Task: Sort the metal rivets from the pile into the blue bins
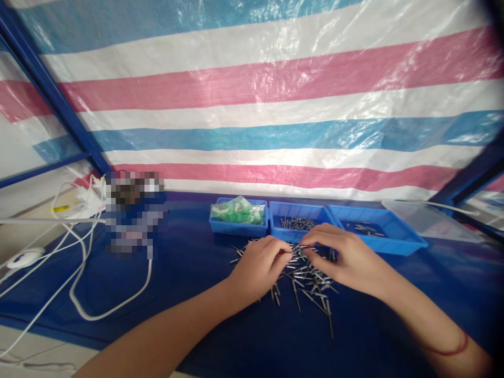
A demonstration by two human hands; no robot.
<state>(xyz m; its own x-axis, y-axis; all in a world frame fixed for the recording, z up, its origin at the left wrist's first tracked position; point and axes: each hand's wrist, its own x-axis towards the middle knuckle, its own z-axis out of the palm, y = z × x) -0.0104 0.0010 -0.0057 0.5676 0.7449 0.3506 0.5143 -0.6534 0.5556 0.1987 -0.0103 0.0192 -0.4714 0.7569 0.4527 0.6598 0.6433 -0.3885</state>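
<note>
A loose pile of metal blind rivets [315, 281] is spread over the blue tabletop, beneath and in front of both hands. My left hand [258, 265] is closed over the pile's left side, thumb and forefinger pinched together; what lies between the fingertips is hidden. Facing it from the right, my right hand [340, 255] has thumb and forefinger brought together around a thin rivet [302, 246]. The two hands' fingertips are close but apart. Behind them, a middle blue bin [277, 229] holds many rivets, and a right blue bin [397, 242] contains fewer.
A left blue bin [224, 228] holds clear bags with green contents. A clear plastic sheet or lid [429, 223] lies at the back right. White cables [88, 316] and a white mouse [25, 257] are at the left. A striped plastic sheet [252, 139] hangs behind the table.
</note>
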